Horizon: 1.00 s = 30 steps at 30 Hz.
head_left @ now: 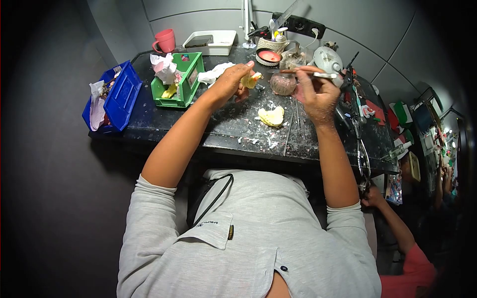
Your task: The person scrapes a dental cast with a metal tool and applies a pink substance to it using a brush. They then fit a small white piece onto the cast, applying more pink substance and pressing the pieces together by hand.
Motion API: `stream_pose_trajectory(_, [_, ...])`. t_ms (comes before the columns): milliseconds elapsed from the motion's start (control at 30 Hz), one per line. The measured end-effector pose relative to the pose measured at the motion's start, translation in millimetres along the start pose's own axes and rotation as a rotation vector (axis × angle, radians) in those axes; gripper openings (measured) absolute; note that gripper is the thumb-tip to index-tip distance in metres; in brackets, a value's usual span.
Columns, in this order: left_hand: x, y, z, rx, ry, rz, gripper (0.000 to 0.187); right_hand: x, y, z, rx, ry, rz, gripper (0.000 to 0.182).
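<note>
My left hand (229, 84) is closed around a small yellow piece with orange-red spots (252, 80), held above the black bench. My right hand (320, 99) is raised to the right of it, its fingers closed on a slim brown-and-white tool (324, 75) whose kind I cannot make out. The tool lies roughly level, apart from the yellow piece. Below and between the hands, a pale yellow dental-model-like block (271, 116) rests on the bench. A round speckled pinkish vessel (283, 83) stands just left of my right hand.
Chips and dust litter the black bench (223, 130). At left are a green bin (191, 82) and a blue bin (124, 99) with scraps. Behind stand a red mug (164, 40) and a white tray (222, 43). Metal tools (364, 156) crowd the right; a co-worker's arm (395, 218) shows below.
</note>
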State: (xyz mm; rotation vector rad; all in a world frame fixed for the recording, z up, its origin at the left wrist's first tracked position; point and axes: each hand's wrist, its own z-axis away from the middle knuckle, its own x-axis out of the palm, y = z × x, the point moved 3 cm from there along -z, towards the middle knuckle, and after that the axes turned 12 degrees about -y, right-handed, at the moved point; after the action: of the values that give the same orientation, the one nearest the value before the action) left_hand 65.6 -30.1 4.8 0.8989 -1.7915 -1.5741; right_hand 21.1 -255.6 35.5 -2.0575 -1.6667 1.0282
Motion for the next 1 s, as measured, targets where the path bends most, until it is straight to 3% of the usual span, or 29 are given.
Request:
stream_pose_trajectory(67, [-2,1,-1,0.010,0.018,-0.004,0.047,-11,-5,-3,0.051,0.170,-0.132,0.011])
stream_pose_trajectory(133, [-3,1,0,-0.041,0.002,-0.068,0.049,-14,0,-5,0.018,0.168,-0.123,0.015])
stream_pose_trajectory(200, [-3,2,0,-0.033,-0.002,-0.072,0.050,-13,3,-3,0.118,0.080,-0.127,0.014])
stream_pose_trajectory(367, [-4,3,1,-0.033,0.043,-0.087,0.052,-14,2,-3,0.048,0.187,-0.016,0.015])
stream_pose_trajectory(533, [-4,4,1,-0.042,0.063,-0.091,0.054,-35,22,-3,0.191,0.372,-0.064,0.020])
stream_pose_trajectory(1000, [-6,1,-1,-0.039,0.088,-0.101,0.054,-35,24,-4,0.153,0.344,-0.090,0.019])
